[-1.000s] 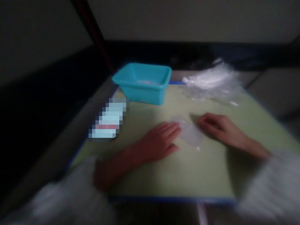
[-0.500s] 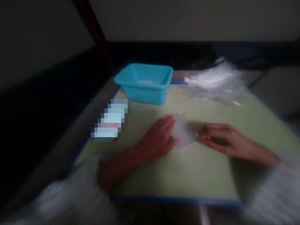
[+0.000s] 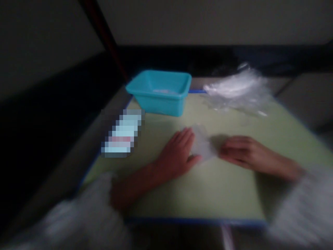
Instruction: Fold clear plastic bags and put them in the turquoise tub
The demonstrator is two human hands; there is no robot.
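A small, flat piece of translucent plastic (image 3: pixel 204 147), perhaps a little bag, lies on the yellow-green table (image 3: pixel 208 194) between my hands. My left hand (image 3: pixel 178 151) rests flat over its left side, fingers stretched out and thumb apart. At the right corner of the plastic, my right hand (image 3: pixel 238 152) is closed with its fingers curled and fingertips pinched together. Those fingertips meet the corner, though blur hides exactly how much they grip.
A turquoise basin (image 3: pixel 161 104) stands at the back left, with something pale inside. Crumpled clear plastic bags (image 3: pixel 239 90) are heaped at the back right. A pixelated, bright screen-like object (image 3: pixel 123 135) lies by the left edge. Blue trim (image 3: pixel 197 221) borders the table.
My right hand's fingers have closed together, and the gap between thumb and fingers is gone. My left hand stays on the plastic almost unmoved.
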